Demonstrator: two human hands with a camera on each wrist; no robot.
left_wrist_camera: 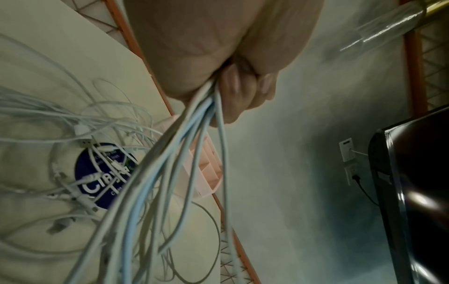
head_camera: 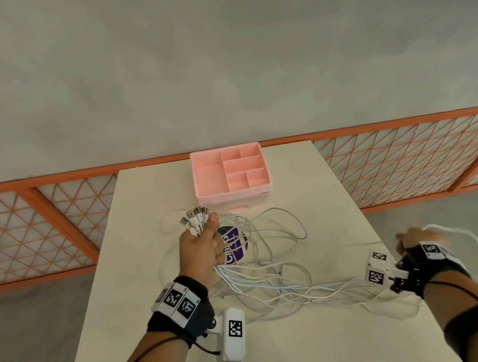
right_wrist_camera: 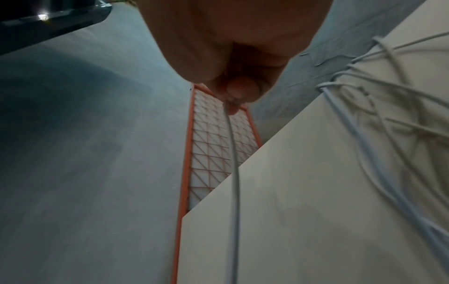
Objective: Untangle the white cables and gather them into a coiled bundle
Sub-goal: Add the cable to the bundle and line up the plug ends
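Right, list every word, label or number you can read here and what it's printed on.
"Clav…" or similar, in large white letters on the round purple sticker under the white cables; cables cross it, so the full word is unclear.
Small lines of print on that sticker: too blurred to read.
Black-and-white square markers on the wrist bands: patterns only, no legible text.
Pink tray: no text.

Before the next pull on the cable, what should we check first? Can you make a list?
1. Left hand grips the bunch of white cable plug ends: ok.
2. Right hand pinches one single white cable: ok.
3. That cable runs free of knots: cannot tell.
4. Loose white cables untangled on the cream table: not ok.
5. Pink plastic divided tray sits clear of the cables: ok.
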